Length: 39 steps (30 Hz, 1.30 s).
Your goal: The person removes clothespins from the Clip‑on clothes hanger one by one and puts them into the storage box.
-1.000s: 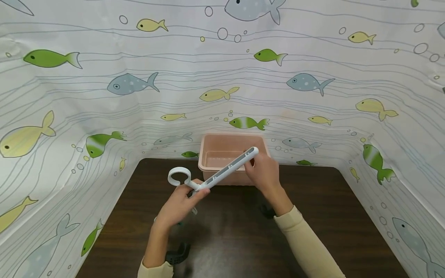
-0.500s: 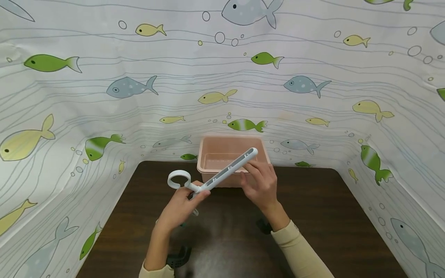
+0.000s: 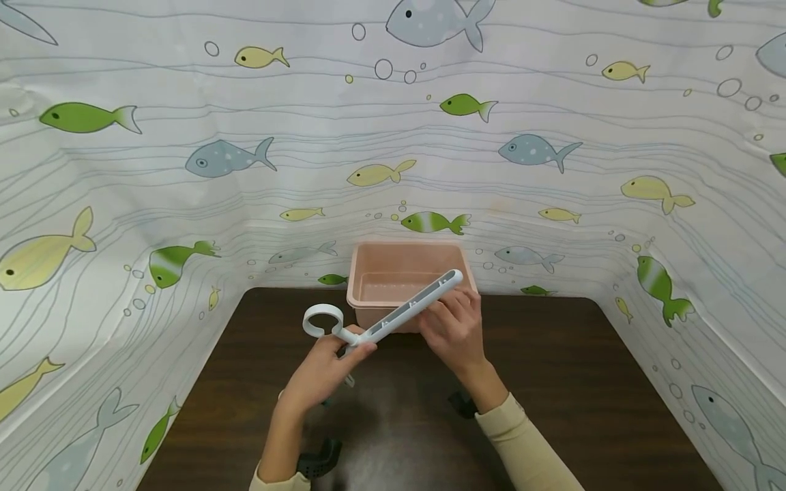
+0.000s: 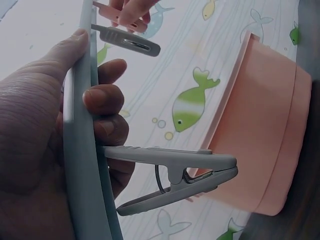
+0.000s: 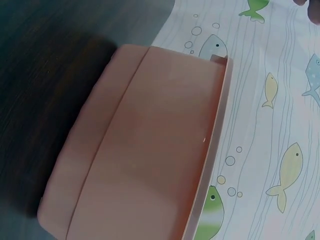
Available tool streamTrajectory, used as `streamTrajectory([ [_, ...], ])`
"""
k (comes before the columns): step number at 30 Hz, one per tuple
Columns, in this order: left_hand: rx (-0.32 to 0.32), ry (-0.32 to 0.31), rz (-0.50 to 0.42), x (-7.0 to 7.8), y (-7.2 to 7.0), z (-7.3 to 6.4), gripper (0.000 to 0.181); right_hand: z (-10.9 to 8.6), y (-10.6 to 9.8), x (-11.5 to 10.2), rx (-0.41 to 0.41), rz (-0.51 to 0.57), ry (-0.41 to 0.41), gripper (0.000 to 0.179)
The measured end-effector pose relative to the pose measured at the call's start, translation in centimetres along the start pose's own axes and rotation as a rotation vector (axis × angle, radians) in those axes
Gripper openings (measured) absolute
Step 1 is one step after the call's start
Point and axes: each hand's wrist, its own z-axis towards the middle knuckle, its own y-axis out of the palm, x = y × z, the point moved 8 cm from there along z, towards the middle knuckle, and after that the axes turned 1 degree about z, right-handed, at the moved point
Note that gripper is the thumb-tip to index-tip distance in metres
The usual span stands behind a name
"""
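One long white hanger [image 3: 410, 310] is up over the table [image 3: 552, 368], slanting from its round hook [image 3: 323, 309] at the left to its tip at the right. The left hand [image 3: 322, 365] is wrapped around it near the hook. The right hand [image 3: 454, 331] is under the right tip, and its fingers seem to pinch a pink clip [image 4: 107, 11]. If the right hand pulls too hard, the clip might pop off or the hanger might twist. If the left hand gets loose, it could all drop. A dark grey clip [image 4: 127, 41] and a pale clip [image 4: 200, 160] stick out too, and could bump the fingers. The pink box [image 3: 408, 262] sits on the far side, so a quick push might knock it. A fish sheet [image 3: 467, 153] stands behind.
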Motion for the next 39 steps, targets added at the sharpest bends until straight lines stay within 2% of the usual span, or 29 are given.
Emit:
streamTrajectory([
  [9, -0.002, 0.0, -0.004, 0.1, 0.0, 0.0, 0.014, -0.4, 0.3, -0.2, 0.008, -0.017, 0.025, 0.021],
  [18, 0.001, 0.002, -0.016, -0.3, -0.3, -0.1, 0.014, -0.6, 0.6, -0.6, 0.02, -0.04, 0.005, 0.029],
  [23, -0.008, 0.035, -0.016, 0.0, 0.0, -0.1, 0.017, -0.8, 0.5, -0.6, 0.038, -0.053, -0.007, 0.033],
  [28, -0.023, 0.045, 0.002, 0.5, 0.2, -0.2, 0.019, -0.5, 0.6, -0.5, 0.031, -0.022, 0.012, 0.037],
  [34, -0.007, 0.055, 0.021, 1.1, -0.4, -0.4, 0.018, -0.2, 1.1, -0.3, -0.046, 0.095, 0.05, 0.04],
  [36, -0.006, 0.053, 0.023, 1.1, -0.7, -0.5, 0.018, 0.0, 1.3, -0.2, -0.1, 0.153, 0.084, 0.041],
  [39, -0.009, 0.05, 0.029, 1.1, -1.0, -0.5, 0.019, 0.1, 1.8, 0.1, -0.215, 0.284, 0.176, 0.034],
])
